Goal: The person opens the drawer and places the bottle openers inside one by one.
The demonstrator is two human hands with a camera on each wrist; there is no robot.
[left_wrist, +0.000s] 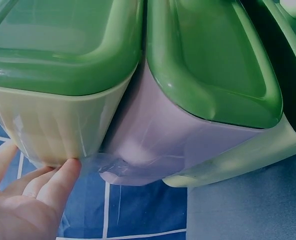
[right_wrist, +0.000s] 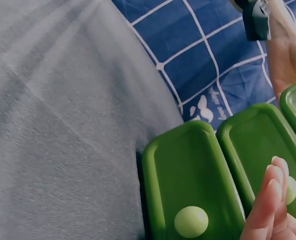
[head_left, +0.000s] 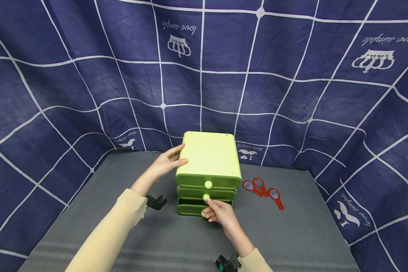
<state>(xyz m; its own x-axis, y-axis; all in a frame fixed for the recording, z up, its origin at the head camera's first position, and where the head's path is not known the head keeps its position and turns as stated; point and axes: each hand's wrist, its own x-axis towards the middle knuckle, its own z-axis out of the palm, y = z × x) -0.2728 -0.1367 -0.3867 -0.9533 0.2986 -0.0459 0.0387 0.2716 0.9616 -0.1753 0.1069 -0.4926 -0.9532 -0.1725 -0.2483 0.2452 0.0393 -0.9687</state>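
Observation:
A small green three-tier drawer cabinet (head_left: 209, 155) stands on the grey surface, with a pale yellow-green top and darker green drawer fronts. My left hand (head_left: 166, 163) rests against its upper left side, fingers extended; in the left wrist view its fingertips touch the side wall of the top tier. Between the thumb and fingers of my right hand (head_left: 221, 214) is the round light-green knob (right_wrist: 291, 190) of the middle drawer (head_left: 187, 193). Below it the bottom drawer (head_left: 187, 210) stands partly pulled out, a dark gap showing behind its front. Its own knob (right_wrist: 191, 222) sits beside my fingers.
Several red-handled, magnifier-like items (head_left: 259, 184) lie to the right of the cabinet. A blue cloth with white lines (head_left: 224, 90) hangs behind and at both sides. Black wrist-worn devices (head_left: 156, 202) are on both my wrists.

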